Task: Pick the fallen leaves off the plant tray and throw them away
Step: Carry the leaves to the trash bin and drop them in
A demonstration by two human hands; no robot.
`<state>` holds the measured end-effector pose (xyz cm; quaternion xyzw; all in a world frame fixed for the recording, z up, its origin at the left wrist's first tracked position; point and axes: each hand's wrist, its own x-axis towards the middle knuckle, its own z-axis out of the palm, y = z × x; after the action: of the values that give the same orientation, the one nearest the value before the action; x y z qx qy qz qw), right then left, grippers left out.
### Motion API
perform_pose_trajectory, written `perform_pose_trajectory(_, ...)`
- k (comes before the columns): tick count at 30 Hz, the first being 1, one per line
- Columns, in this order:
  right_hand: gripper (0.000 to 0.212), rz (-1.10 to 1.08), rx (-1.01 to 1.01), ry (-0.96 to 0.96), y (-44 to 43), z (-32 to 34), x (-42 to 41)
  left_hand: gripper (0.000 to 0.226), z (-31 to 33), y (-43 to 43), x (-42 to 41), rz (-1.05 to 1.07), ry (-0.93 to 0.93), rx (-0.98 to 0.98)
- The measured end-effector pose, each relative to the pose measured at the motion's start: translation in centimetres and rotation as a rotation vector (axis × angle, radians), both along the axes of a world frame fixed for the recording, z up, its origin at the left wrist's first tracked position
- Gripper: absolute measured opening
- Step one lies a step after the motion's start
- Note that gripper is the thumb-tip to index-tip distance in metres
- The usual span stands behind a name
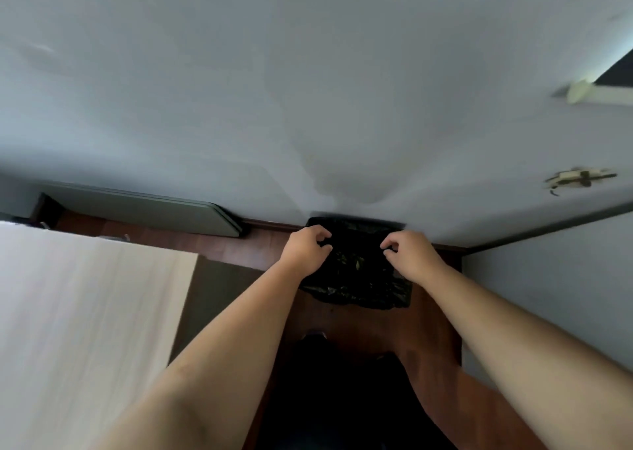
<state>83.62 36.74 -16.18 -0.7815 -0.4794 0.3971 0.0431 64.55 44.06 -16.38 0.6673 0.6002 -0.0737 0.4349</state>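
Observation:
A bin lined with a black plastic bag (359,290) stands on the wooden floor against the wall. Some yellow-green leaves (354,263) lie inside it. My left hand (306,249) hovers over the bin's left rim and my right hand (409,256) over its right rim. Both hands have loosely curled fingers, with thumb and fingertips slightly apart and nothing visible between them. The plant tray is out of view.
A pale wooden table top (85,312) fills the left side. A grey folded panel (144,210) leans along the wall's base at back left. A grey wall (548,295) closes in on the right. My dark trousers (335,398) are below.

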Motion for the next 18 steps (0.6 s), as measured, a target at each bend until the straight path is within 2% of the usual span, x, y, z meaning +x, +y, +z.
perform_pose_trajectory(9,0.017,0.258,0.223,-0.025,1.8,10.6,-5.0,0.027,12.5,-4.8,-6.2,0.200,-0.028,0.294)
perform_pose_trajectory(14,0.017,0.521,0.362,0.037,1.7,16.5,-14.4,0.025,18.4,-11.1,-15.6,0.445,0.062,0.431)
perform_pose_trajectory(18,0.018,0.799,0.449,0.106,-1.0,20.5,-25.0,0.026,22.4,-18.8,-24.7,0.703,0.160,0.502)
